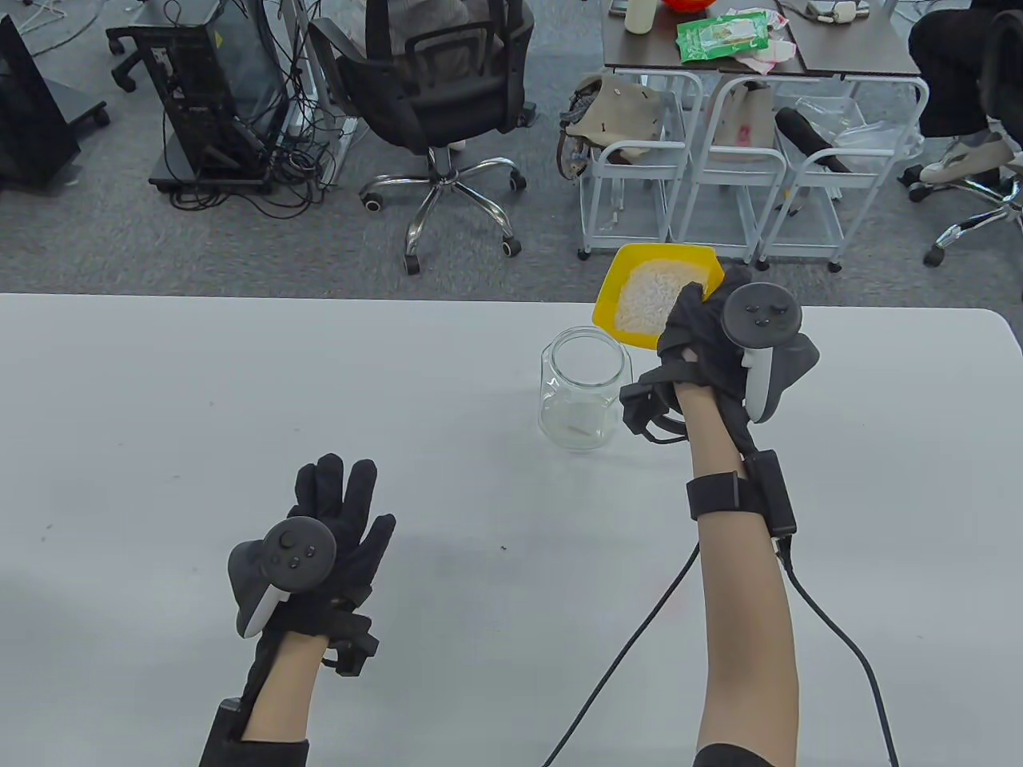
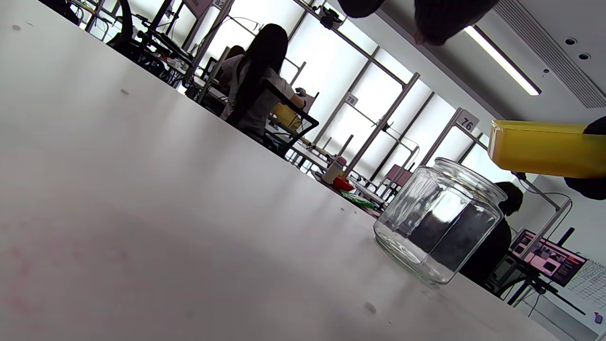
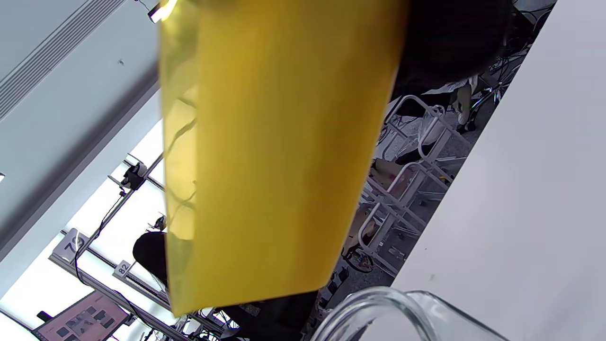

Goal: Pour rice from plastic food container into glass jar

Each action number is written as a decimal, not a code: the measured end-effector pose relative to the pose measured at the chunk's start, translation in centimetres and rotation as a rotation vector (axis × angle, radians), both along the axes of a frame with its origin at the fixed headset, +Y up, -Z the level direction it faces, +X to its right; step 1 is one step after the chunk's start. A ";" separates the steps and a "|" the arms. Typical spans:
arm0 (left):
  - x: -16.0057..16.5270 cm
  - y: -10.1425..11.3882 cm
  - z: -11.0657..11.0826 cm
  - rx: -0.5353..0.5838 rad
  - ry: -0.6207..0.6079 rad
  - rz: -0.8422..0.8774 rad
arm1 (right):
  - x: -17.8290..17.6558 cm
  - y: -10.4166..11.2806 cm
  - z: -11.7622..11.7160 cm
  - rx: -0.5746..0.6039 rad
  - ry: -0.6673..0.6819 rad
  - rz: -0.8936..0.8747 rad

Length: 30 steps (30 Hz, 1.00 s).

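Observation:
A clear glass jar (image 1: 583,387) stands upright and open on the white table (image 1: 240,415). My right hand (image 1: 703,335) grips a yellow plastic container (image 1: 657,294) of white rice (image 1: 654,297), held in the air just right of and above the jar's mouth, tilted toward it. The jar (image 2: 438,220) and the container's side (image 2: 544,149) show in the left wrist view. The right wrist view shows the container's yellow underside (image 3: 265,156) above the jar's rim (image 3: 378,308). My left hand (image 1: 340,527) lies flat on the table, fingers spread, holding nothing.
The table's far edge runs just behind the jar. Beyond it on the floor are an office chair (image 1: 439,104), white wire carts (image 1: 719,168) and a computer tower (image 1: 216,96). A black cable (image 1: 631,639) trails from my right forearm across the table.

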<state>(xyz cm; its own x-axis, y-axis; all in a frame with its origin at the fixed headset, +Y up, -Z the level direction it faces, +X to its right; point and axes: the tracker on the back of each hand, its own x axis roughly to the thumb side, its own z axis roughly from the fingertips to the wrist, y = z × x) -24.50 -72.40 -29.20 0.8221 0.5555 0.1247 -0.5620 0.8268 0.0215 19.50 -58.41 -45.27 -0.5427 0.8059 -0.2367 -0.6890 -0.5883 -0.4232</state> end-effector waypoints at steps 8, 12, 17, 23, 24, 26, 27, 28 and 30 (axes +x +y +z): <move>0.0 0.0 0.0 0.006 -0.003 0.005 | -1.3 -0.2 -0.6 0.006 -0.012 0.109; 0.0 0.0 0.0 0.009 -0.001 -0.011 | -1.6 -0.3 -0.8 0.004 -0.020 0.139; 0.0 0.0 0.0 0.009 -0.002 -0.002 | -1.8 -0.5 -1.0 0.003 -0.027 0.191; 0.0 0.0 0.0 0.009 -0.003 -0.006 | -2.8 -0.6 -1.1 0.039 -0.012 0.393; 0.0 0.0 0.0 0.009 -0.003 -0.006 | -3.0 -0.6 -1.1 0.047 -0.009 0.417; 0.0 0.0 0.0 0.008 -0.002 -0.005 | -3.3 -0.6 -1.1 0.054 -0.003 0.457; 0.0 0.0 0.0 0.008 -0.002 -0.005 | -3.4 -0.6 -1.1 0.058 -0.001 0.477; 0.0 0.0 0.0 0.008 -0.002 -0.006 | -3.5 -0.6 -1.1 0.059 0.000 0.493; 0.1 0.0 0.0 0.009 -0.003 -0.006 | -3.6 -0.6 -1.1 0.061 0.001 0.513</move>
<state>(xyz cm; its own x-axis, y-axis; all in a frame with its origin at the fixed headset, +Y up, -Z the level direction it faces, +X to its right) -24.44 -72.38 -29.16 0.8251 0.5493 0.1320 -0.5569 0.8301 0.0272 15.85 -58.97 -46.34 -0.8718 0.4484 -0.1972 -0.3188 -0.8250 -0.4666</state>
